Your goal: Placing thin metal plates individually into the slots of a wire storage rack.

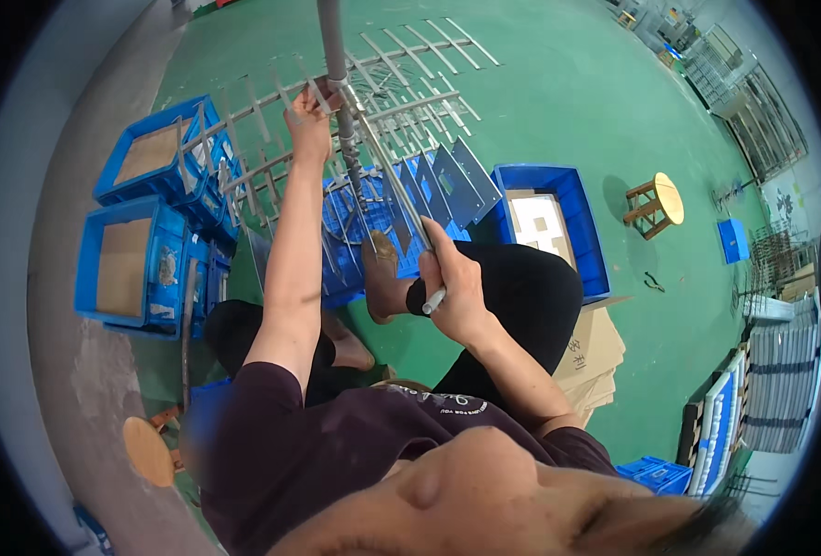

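Note:
My right hand point(457, 285) is wrapped round the lower end of a long thin metal rod point(390, 167). From its pale end, the rod slants up and away to a joint on a grey upright post point(332, 46). Just left of that joint, my left hand point(310, 122) reaches up among the bars of a metal rack point(410, 109). Its fingers are curled in, and what they pinch is partly hidden by the bars. Several dark flat metal plates point(466, 185) stand side by side at the rack's right.
Stacked blue crates point(132, 264) holding cardboard stand at left. Another blue crate point(577, 213) is beyond my right knee. Flattened cardboard point(591, 361) lies near it. There are wooden stools at right point(656, 204) and lower left point(149, 451). Pliers point(653, 282) lie on the green floor.

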A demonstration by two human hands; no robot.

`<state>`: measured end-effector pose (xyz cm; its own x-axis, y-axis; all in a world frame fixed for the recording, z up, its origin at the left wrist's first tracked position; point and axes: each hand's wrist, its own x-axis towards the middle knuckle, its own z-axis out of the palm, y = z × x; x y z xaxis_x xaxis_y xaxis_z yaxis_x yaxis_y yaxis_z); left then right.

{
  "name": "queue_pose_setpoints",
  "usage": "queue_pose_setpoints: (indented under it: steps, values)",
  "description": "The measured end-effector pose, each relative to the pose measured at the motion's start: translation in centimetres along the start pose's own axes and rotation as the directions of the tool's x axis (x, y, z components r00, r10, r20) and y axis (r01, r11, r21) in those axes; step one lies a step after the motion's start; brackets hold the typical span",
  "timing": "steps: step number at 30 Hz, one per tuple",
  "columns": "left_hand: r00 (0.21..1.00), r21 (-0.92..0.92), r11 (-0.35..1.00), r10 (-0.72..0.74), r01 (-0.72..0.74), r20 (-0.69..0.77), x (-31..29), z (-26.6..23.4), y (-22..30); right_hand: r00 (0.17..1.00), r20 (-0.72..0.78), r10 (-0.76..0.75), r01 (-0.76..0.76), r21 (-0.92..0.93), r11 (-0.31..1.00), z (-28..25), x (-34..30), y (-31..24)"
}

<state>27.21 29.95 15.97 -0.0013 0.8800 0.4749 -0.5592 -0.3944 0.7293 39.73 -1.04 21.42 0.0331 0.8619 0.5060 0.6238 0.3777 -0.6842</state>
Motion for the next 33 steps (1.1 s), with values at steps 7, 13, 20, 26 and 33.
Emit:
queue_pose_setpoints:
  steps: [7,13,20,26,33]
  values:
    - [0.997,-0.218,0.974,-0.065,0.058,-0.027,0.7,1.0,-0.4,1.0,-0.001,0.031,-0.031,-0.121,0.992,0.6,-0.4,-0.1]
    - [0.997,-0.128,0.991,-0.038,0.047,0.073,0.6,2.2,2.5,0.995,0.018,0.098,-0.095,-0.105,0.99,0.3,0.0,-0.3]
    - [0.993,-0.197,0.978,-0.041,0.063,0.113,0.8,2.4,2.8,0.999,-0.005,0.054,-0.054,-0.104,0.993,-0.1,0.1,-0.4]
    - [0.988,-0.137,0.985,-0.082,0.1,0.134,1.0,1.1,2.3,0.998,-0.003,0.066,-0.066,-0.039,0.997,0.4,0.2,-0.8]
    - [0.975,-0.106,0.993,-0.026,0.051,0.222,1.1,0.8,1.8,0.994,-0.027,0.11,-0.109,0.032,0.994,0.2,0.2,-1.1]
